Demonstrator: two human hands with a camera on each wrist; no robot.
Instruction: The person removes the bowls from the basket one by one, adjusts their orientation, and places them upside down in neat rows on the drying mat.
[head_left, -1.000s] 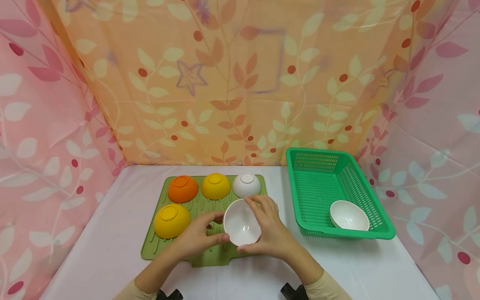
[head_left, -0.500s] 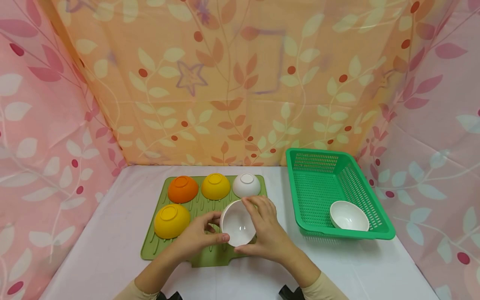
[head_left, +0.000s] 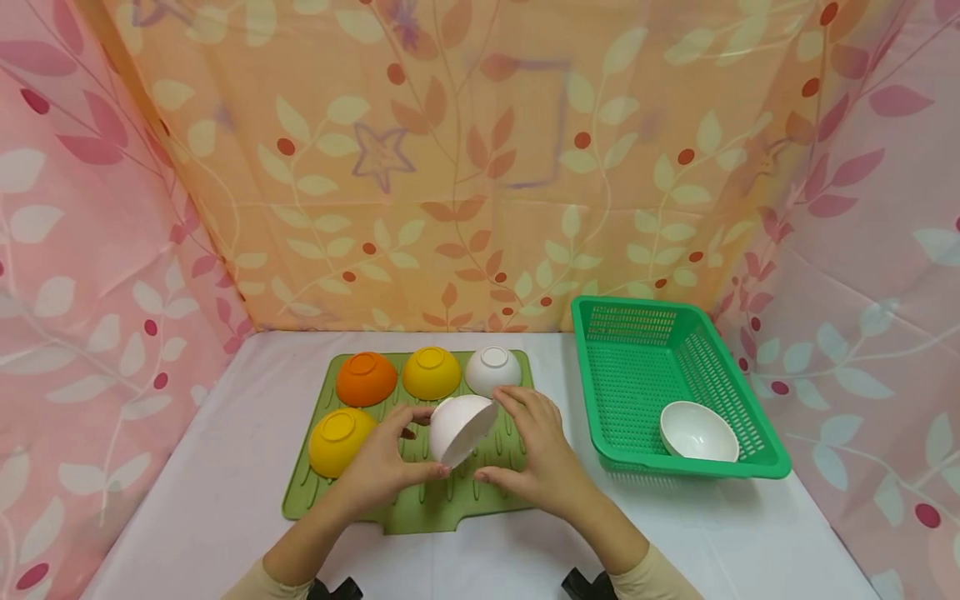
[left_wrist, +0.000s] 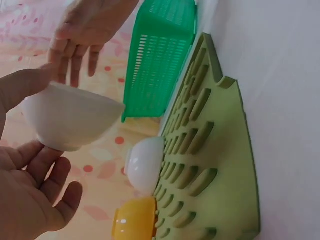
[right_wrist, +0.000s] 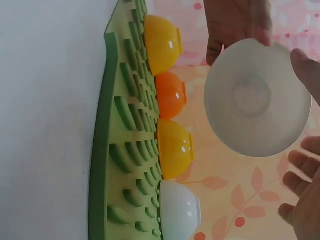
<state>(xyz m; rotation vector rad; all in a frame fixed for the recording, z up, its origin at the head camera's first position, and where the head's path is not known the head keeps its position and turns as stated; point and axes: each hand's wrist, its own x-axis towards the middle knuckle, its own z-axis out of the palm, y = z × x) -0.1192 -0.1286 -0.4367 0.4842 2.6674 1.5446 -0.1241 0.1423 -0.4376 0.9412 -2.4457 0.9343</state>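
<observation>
Nearby, upturned bowls (head_left: 429, 372) crowd the green mat (head_left: 450, 500).

No legible text, label, brand, number or sign found in any view. The bowls, the green mat (head_left: 420, 492) and the green basket (head_left: 675, 333) carry no markings. The curtains (head_left: 480, 167) at 12 o'clock bear only leaf, berry and star patterns, no lettering.

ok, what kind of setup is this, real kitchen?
Probably not: it looks like a staged tabletop booth. Leaf-print fabric walls enclose a white table holding a ridged green drying mat and a green perforated plastic basket.
</observation>
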